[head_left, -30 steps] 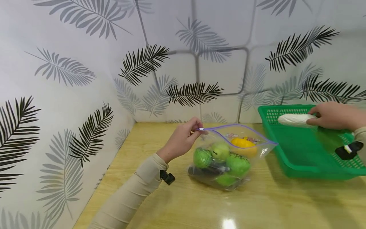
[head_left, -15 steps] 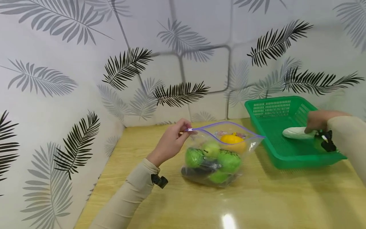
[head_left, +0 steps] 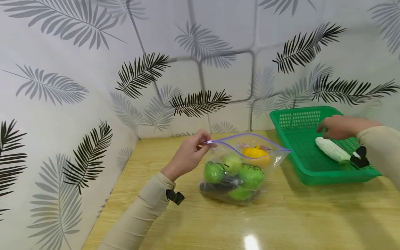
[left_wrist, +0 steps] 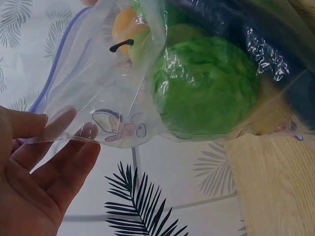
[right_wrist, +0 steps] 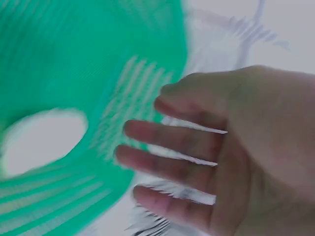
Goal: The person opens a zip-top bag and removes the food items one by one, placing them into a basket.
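Note:
My left hand (head_left: 187, 154) pinches the slider corner of a clear zip bag (left_wrist: 98, 93) with a purple-edged mouth, which gapes. Through the plastic show a green cabbage (left_wrist: 204, 88), a pale green pear (head_left: 232, 163), a bumpy green fruit or vegetable (head_left: 252, 175), a yellow pumpkin-like piece (head_left: 254, 152) and a long dark vegetable (head_left: 215, 187). Over the green basket (head_left: 331, 177) my right hand (head_left: 339, 126) hovers with relaxed fingers, holding nothing. Below it a long white vegetable (head_left: 332, 149) with a green end lies in the basket, partly hidden by the wrist camera.
A wooden table (head_left: 218, 225) bears the bag and the basket, with a gap between them. Behind and to the left stand walls covered in a leaf-patterned sheet (head_left: 225, 76). The basket's back side stands close to the rear wall.
My right hand has let go of the white vegetable, which now lies slanted in the basket, and has lifted above it. The left hand keeps its hold on the bag. The head view shifted.

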Available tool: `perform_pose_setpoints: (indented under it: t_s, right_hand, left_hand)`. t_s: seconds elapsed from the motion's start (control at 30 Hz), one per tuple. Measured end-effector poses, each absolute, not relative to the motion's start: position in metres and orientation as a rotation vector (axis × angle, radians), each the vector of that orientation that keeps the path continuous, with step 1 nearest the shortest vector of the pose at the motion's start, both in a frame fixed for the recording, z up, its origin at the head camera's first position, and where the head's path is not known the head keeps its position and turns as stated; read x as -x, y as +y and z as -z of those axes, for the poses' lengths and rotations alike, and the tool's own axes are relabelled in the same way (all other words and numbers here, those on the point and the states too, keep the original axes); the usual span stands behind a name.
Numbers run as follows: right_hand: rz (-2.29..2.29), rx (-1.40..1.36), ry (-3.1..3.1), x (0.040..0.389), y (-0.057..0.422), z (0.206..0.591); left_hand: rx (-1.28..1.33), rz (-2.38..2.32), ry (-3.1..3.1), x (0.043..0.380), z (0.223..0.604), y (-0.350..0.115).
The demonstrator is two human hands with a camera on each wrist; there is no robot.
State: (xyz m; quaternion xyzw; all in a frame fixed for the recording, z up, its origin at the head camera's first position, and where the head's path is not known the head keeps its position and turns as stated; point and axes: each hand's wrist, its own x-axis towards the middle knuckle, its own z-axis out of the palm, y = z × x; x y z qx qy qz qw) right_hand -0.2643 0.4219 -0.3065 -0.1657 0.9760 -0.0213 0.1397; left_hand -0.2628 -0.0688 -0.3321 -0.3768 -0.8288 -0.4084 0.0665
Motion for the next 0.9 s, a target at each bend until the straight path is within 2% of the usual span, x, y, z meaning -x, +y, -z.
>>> perform_pose_setpoints:
  t_s: [0.27,0.43,0.63,0.9]
  right_hand:
    - [0.106,0.825,3.163,0.227,0.296,0.256]
    - [0.049,1.127,3.106,0.206,0.237,0.256]
    - [-0.226,1.225,3.027,0.200,0.208,0.274]
    - [-0.190,1.184,2.931,0.213,0.203,0.284]
  left_hand:
    - [1.126,1.242,-2.509,0.263,0.334,-0.073]
    - [1.125,1.215,-2.495,0.264,0.333,-0.074]
    - [1.133,1.218,-2.501,0.265,0.333,-0.074]
    - [1.162,1.247,-2.471,0.265,0.335,-0.074]
